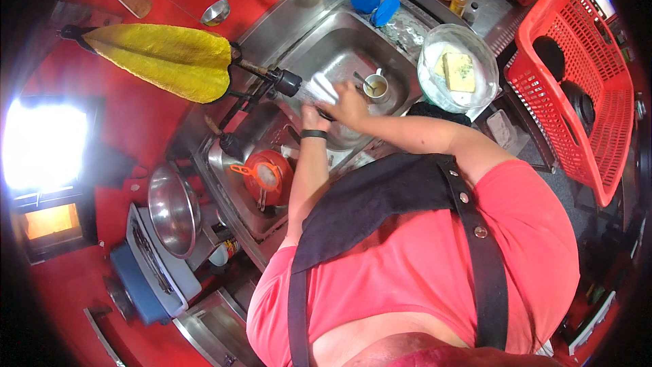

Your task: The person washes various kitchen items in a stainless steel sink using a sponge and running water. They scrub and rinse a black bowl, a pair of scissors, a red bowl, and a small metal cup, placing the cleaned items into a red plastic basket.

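Water runs from a black-tipped tap (288,82) onto a blurred white item (324,87), perhaps a piece of crockery. My right hand (351,106) grips this item at its side. Just below, my left hand (315,118), with a black band on its wrist, meets the right hand; its fingers are partly hidden. A small dark edge shows between the two hands, too unclear to name. In the steel sink basin (333,43), a white mug (376,86) stands beside my right hand, with a spoon (362,79) and murky liquid in it.
A yellow cloth-like cover (163,61) hangs over the tap. An orange-rimmed strainer (266,175) lies on a red dish (285,163) in the left basin. Right of the sink, a clear bowl (425,61) holds suds and a yellow sponge (460,72). A red plastic basket (545,112) stands farther right.
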Available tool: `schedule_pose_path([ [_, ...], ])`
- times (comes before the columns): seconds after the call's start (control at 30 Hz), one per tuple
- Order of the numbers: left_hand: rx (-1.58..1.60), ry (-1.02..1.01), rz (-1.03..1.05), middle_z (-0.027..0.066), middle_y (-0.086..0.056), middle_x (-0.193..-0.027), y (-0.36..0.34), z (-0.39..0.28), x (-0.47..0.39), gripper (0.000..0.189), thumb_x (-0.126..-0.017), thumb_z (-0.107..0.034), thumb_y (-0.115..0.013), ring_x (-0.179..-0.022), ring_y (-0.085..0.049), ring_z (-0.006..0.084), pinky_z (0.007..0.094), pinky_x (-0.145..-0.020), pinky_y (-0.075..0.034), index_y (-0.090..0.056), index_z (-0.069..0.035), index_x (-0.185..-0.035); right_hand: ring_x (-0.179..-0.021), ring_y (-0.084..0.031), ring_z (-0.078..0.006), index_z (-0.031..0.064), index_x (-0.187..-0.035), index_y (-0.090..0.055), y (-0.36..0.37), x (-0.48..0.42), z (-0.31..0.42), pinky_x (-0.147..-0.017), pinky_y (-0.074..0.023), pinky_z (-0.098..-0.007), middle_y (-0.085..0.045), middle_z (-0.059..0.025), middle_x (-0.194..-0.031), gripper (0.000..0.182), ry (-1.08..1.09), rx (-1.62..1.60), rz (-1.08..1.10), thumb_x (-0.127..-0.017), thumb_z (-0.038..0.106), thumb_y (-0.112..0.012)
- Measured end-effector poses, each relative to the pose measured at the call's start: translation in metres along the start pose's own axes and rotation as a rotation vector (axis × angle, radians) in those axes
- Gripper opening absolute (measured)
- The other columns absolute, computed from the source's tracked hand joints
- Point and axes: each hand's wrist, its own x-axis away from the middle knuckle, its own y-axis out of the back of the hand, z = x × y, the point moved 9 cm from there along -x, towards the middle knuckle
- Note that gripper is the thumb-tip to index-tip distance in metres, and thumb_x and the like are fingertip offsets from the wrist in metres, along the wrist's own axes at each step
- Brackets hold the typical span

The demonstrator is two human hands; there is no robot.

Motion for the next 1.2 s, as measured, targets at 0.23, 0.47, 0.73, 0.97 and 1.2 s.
schedule_pose_path([
  [0.23,-0.12,-0.145,-0.262,0.0081,-0.062,-0.11,0.009,0.011,0.004,0.032,-0.098,-0.027,-0.039,-0.103,-0.059,0.0245,0.0384,-0.091,-0.048,-0.057,-0.006,-0.116,-0.094,-0.061,-0.0373,0.0095,-0.118,-0.06,0.004,-0.001,0.005,-0.08,-0.0497,-0.0449,-0.055,-0.0168,-0.111,0.056,0.034,-0.02,-0.12,-0.075,0.043,-0.071],
  [0.47,-0.224,0.014,-0.247,0.0112,-0.062,-0.112,0.014,0.009,0.022,0.039,-0.095,-0.028,-0.031,-0.101,-0.06,0.0268,0.0414,-0.091,-0.048,-0.057,-0.005,-0.113,-0.093,-0.062,-0.0402,0.0026,-0.115,-0.059,-0.01,0.025,-0.004,-0.08,-0.0492,-0.0463,-0.056,-0.02,-0.11,0.059,0.0,-0.039,-0.012,-0.075,0.046,-0.07],
  [0.73,-0.292,-0.129,-0.346,0.0085,-0.063,-0.108,0.008,-0.011,0.024,0.06,-0.099,-0.055,-0.022,-0.1,-0.06,0.0275,0.0438,-0.088,-0.048,-0.057,-0.007,-0.113,-0.092,-0.062,-0.0404,0.0045,-0.112,-0.061,-0.014,0.014,-0.004,-0.08,-0.049,-0.048,-0.055,-0.0229,-0.11,0.052,-0.055,0.054,0.014,-0.078,0.043,-0.068],
  [0.97,-0.574,0.063,-0.363,0.0071,-0.062,-0.108,0.021,0.042,0.027,0.05,-0.098,-0.052,-0.034,-0.096,-0.06,0.0242,0.0422,-0.085,-0.049,-0.058,-0.01,-0.108,-0.091,-0.061,-0.0414,-0.0004,-0.105,-0.063,0.013,-0.004,-0.022,-0.077,-0.0498,-0.0466,-0.056,-0.0254,-0.107,0.055,-0.172,0.024,-0.172,-0.076,0.046,-0.07],
  [1.2,-0.45,-0.015,-0.29,0.0066,-0.065,-0.096,-0.002,0.018,0.023,0.053,-0.098,-0.054,-0.034,-0.082,-0.063,0.0202,0.0353,-0.066,-0.05,-0.059,-0.009,-0.111,-0.09,-0.061,-0.0423,0.0008,-0.104,-0.063,0.004,0.02,-0.029,-0.08,-0.048,-0.0488,-0.056,-0.0241,-0.107,0.054,-0.069,-0.065,-0.178,-0.078,0.048,-0.067],
])
